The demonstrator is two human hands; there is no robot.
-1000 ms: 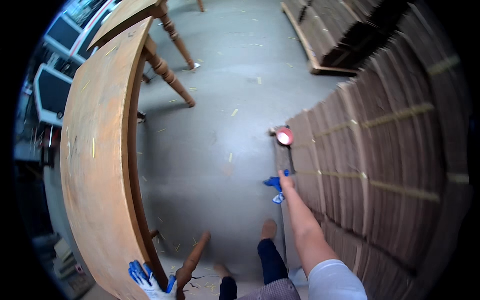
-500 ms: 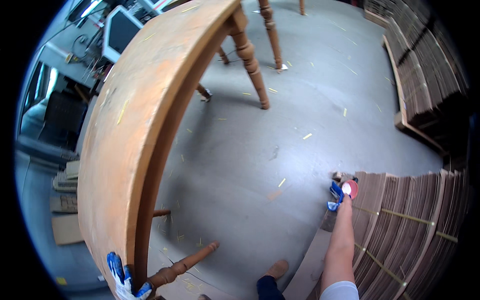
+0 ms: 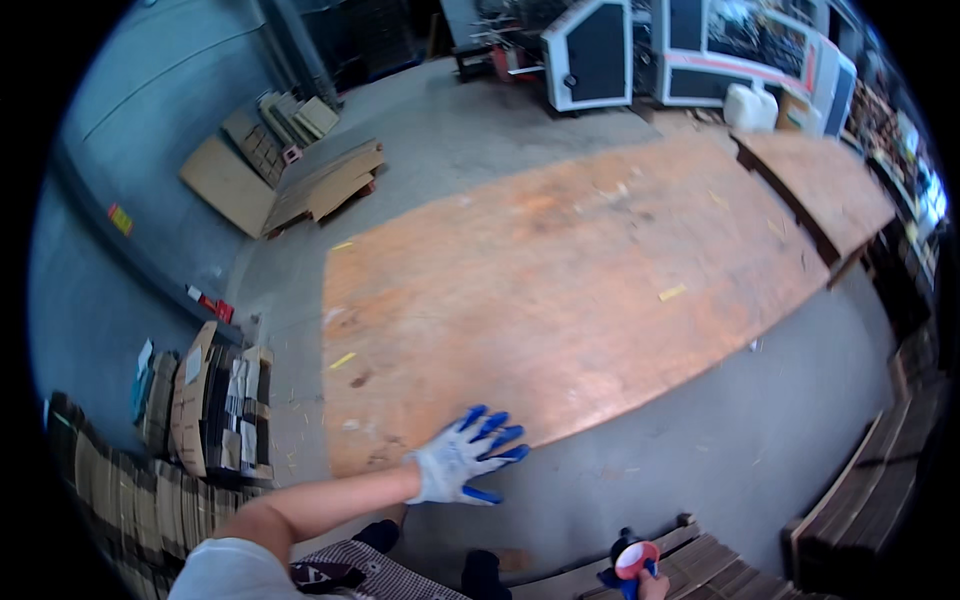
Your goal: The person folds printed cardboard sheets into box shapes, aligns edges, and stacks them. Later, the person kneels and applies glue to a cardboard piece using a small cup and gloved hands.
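Note:
My left hand [image 3: 465, 460], in a white glove with blue fingertips, has its fingers spread at the near edge of a large wooden table [image 3: 560, 290]. Blur leaves it unclear whether the palm presses on the top. Low at the right, my right hand [image 3: 653, 585] is closed on a red-rimmed tape roll [image 3: 648, 552] with a pale middle. A dark part sticks up beside the roll and blue shows under it; most of the fingers are hidden. Short yellow strips [image 3: 672, 293] lie on the scuffed tabletop.
A second wooden table [image 3: 835, 190] adjoins the far right end. Cardboard stacks stand at the lower left [image 3: 150, 500], lower right [image 3: 690, 570] and right edge [image 3: 860, 480]. Flattened cardboard [image 3: 325, 185] leans by the left wall. White-and-dark machines [image 3: 590, 60] and white jugs [image 3: 750, 107] are behind.
The view has swung left, bringing the whole tabletop in front of me. My left hand, earlier at the table's near corner, now spreads along its edge. The tape roll stays in my right hand.

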